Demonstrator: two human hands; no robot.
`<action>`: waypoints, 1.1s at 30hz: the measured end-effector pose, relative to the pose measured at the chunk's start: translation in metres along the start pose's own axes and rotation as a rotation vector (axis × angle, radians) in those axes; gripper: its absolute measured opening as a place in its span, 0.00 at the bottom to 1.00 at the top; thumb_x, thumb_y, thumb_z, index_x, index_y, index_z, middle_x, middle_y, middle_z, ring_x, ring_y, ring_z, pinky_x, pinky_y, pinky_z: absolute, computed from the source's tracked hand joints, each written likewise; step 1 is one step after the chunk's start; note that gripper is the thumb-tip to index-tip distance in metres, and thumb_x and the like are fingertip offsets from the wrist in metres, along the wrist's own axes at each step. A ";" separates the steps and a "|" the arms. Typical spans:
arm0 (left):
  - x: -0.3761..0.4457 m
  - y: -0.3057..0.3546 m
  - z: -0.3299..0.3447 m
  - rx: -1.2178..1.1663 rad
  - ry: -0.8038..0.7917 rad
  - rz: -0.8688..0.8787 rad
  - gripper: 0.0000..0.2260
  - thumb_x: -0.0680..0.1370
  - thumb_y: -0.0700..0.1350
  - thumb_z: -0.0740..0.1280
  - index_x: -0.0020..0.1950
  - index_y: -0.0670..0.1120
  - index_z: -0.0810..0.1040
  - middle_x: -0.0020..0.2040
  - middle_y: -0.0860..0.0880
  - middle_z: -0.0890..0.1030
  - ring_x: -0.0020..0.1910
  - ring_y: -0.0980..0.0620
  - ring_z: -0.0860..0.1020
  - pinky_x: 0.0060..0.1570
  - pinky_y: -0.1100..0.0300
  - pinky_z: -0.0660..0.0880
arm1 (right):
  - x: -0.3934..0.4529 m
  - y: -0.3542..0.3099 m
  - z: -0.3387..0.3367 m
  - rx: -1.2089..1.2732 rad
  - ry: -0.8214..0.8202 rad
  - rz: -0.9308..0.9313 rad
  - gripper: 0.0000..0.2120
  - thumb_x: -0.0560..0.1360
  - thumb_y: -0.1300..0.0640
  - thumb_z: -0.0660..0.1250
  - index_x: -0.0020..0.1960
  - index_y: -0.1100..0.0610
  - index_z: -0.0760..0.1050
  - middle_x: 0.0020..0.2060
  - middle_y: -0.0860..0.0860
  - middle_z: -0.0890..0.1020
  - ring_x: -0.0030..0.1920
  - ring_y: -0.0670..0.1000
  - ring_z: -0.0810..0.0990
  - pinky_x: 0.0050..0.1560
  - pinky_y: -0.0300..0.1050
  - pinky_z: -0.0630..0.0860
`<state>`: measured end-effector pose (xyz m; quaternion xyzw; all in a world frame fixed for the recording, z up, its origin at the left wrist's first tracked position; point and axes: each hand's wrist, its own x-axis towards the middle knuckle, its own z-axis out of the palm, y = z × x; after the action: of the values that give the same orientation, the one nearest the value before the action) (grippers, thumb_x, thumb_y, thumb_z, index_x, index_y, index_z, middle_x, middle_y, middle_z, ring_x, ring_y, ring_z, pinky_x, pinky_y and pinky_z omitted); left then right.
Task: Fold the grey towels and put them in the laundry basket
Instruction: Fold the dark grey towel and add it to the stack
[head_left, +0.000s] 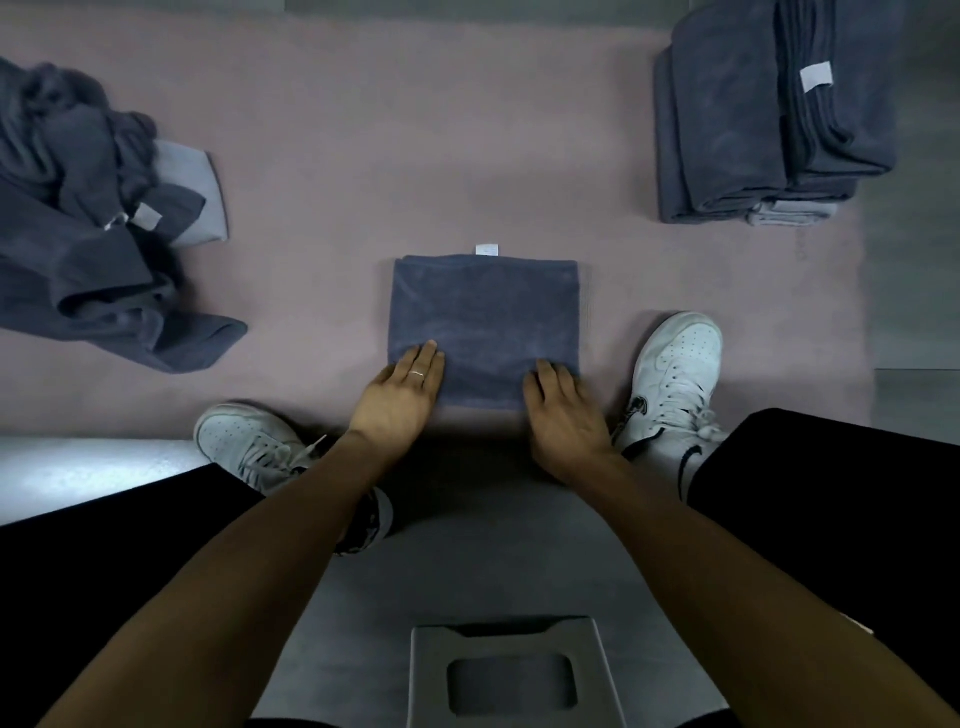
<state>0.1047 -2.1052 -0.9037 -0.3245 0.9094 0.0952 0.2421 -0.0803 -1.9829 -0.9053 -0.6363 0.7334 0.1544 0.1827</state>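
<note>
Folded grey towel (483, 322) lay flat on the pink mat (363, 182), between two white shoes (675, 384). Left hand (402, 397) rested on its near left corner, fingers straight and flat. Right hand (563, 410) pressed on its near right corner, fingers a bit bent, gripping nothing. Messy towel pile (88, 234) sat far left. Neat towel stack (769, 114) sat far right.

- Towel (483, 327): grey, folded to a flat square, centre of the mat, white tag at far edge.
- Pile (93, 244): unfolded grey towels, crumpled, far left.
- Stack (769, 114): folded towels, far right.
</note>
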 end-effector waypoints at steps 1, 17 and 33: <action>-0.001 0.000 -0.004 -0.013 0.001 -0.002 0.29 0.81 0.38 0.55 0.79 0.41 0.44 0.80 0.43 0.47 0.78 0.47 0.51 0.74 0.56 0.54 | 0.000 0.000 -0.003 0.004 -0.006 0.001 0.36 0.56 0.60 0.76 0.63 0.65 0.74 0.62 0.65 0.74 0.59 0.65 0.75 0.59 0.56 0.75; -0.041 -0.030 -0.045 -0.840 0.003 -0.202 0.12 0.71 0.35 0.65 0.47 0.49 0.82 0.43 0.51 0.82 0.44 0.52 0.79 0.40 0.70 0.70 | -0.018 0.031 -0.070 0.618 -0.017 0.130 0.13 0.72 0.58 0.62 0.55 0.54 0.77 0.51 0.53 0.81 0.49 0.54 0.79 0.47 0.44 0.75; 0.025 -0.019 -0.038 -0.338 0.430 -0.161 0.18 0.77 0.44 0.60 0.65 0.42 0.76 0.67 0.38 0.73 0.65 0.36 0.72 0.64 0.45 0.71 | 0.051 0.046 -0.044 0.576 0.123 0.291 0.14 0.80 0.58 0.58 0.64 0.60 0.72 0.60 0.59 0.72 0.56 0.62 0.76 0.51 0.53 0.76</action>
<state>0.0855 -2.1455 -0.8834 -0.4440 0.8825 0.1549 -0.0072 -0.1355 -2.0409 -0.8901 -0.4551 0.8399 -0.0735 0.2864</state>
